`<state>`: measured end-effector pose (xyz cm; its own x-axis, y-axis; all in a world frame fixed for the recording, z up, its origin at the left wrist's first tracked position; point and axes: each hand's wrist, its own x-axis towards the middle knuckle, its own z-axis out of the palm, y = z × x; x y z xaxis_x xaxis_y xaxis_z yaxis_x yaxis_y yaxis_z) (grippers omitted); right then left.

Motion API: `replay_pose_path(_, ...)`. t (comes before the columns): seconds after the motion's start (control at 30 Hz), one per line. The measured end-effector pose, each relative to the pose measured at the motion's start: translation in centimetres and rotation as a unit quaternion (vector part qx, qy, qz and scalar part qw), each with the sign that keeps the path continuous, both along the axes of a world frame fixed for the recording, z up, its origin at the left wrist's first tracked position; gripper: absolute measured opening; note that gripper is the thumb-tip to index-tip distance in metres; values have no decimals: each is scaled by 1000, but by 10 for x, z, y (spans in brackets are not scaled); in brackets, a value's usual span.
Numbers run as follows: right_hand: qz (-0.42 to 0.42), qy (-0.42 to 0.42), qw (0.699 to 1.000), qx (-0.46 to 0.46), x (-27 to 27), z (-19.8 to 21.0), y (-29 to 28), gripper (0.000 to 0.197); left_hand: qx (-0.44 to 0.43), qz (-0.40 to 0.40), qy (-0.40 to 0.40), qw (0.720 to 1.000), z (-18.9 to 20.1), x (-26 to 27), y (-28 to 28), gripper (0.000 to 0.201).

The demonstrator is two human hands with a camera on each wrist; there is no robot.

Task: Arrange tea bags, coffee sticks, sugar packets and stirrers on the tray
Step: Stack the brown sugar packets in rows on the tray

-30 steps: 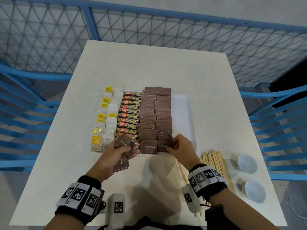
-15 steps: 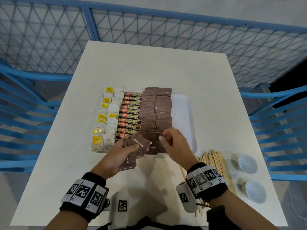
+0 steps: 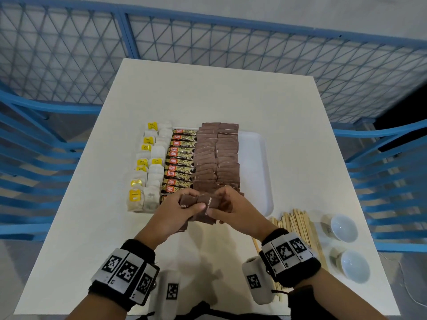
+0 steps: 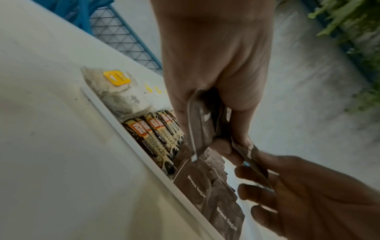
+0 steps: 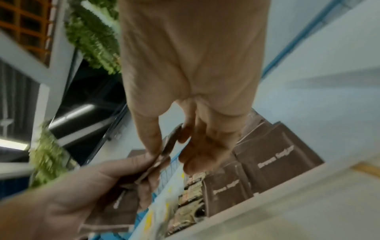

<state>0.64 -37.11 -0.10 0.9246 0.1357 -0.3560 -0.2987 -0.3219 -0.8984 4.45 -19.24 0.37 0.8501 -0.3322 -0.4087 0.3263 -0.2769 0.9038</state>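
A: Your left hand [image 3: 178, 210] grips a small stack of brown sugar packets [image 3: 196, 212] just above the near edge of the tray [image 3: 254, 158], at about six o'clock from the sugar rows. Your right hand [image 3: 233, 207] pinches one packet from that stack between thumb and fingers.

B: How many packets are you holding?

A: You cannot count them. In the head view your fingers cover most of the stack, and both wrist views are blurred; the left wrist view shows only bent edges sticking out under your left hand [image 4: 216, 81].

B: And the tray itself?

A: From nine o'clock to three o'clock it carries tea bags [image 3: 147, 172], coffee sticks [image 3: 179, 162], then two columns of sugar packets [image 3: 217, 158], with a bare strip at the three o'clock side. Your hands hide the nearest sugar packets and the tray's near rim. The tea bags spill over the nine o'clock rim, so that edge is hidden as well.

B: The stirrers?

A: The wooden stirrers [image 3: 298, 225] lie on the surface [image 3: 231, 93] at about four o'clock from the tray, partly covered by your right wrist band. Two small white cups [image 3: 344, 227] sit just beyond them, toward three o'clock.
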Motion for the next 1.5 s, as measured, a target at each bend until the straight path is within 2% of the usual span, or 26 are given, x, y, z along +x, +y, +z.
replay_pose_path(0.07, 4, -45, 998, -43, -1, 2, -3, 23, 24, -29, -16, 999, 1, -1, -2, 18)
replay_pose_path(0.17, 21, -73, 992, -98, 0, 2, -7, 12, 3, -30, 10, 999, 2, -3, -4, 16)
replay_pose_path(0.2, 8, -66, 994, -90, -1, 1, -9, 14, -4, -34, 26, 999, 2, -3, -4, 16)
replay_pose_path(0.33, -73, 13, 996, 50, -6, -1, -12, 16, 7, -53, 55, 997, 0, -5, -2, 20)
replay_pose_path(0.57, -62, 49, 994, 78, -7, -1, -26, 15, 28, -12, 52, 998, -5, -2, -6, 15)
replay_pose_path(0.63, -72, 37, 995, 51, -5, -2, -32, 14, 18, -17, 55, 998, -5, -2, -7, 11)
replay_pose_path(0.77, -111, -15, 988, -106, -3, -7, -54, 5, -19, 17, 126, 992, -8, 1, -3, 10)
replay_pose_path(0.87, -114, -22, 977, -178, -5, -14, -66, 5, -101, 92, 231, 963, -7, 2, 4, 14)
replay_pose_path(0.97, -87, -16, 972, -219, -9, -20, -67, 9, -137, 126, 275, 943, -7, 4, 12, 21)
replay_pose_path(1.2, -43, -11, 967, -251, -10, -31, -49, 8, -142, 122, 253, 949, -9, 0, 18, 21)
replay_pose_path(1.33, -45, -11, 965, -257, -9, -32, -47, 15, -130, 96, 222, 962, -9, -2, 24, 19)
replay_pose_path(1.5, -55, -50, 960, -272, -9, -29, -44, 33, -100, 105, 193, 970, -11, -1, 31, 24)
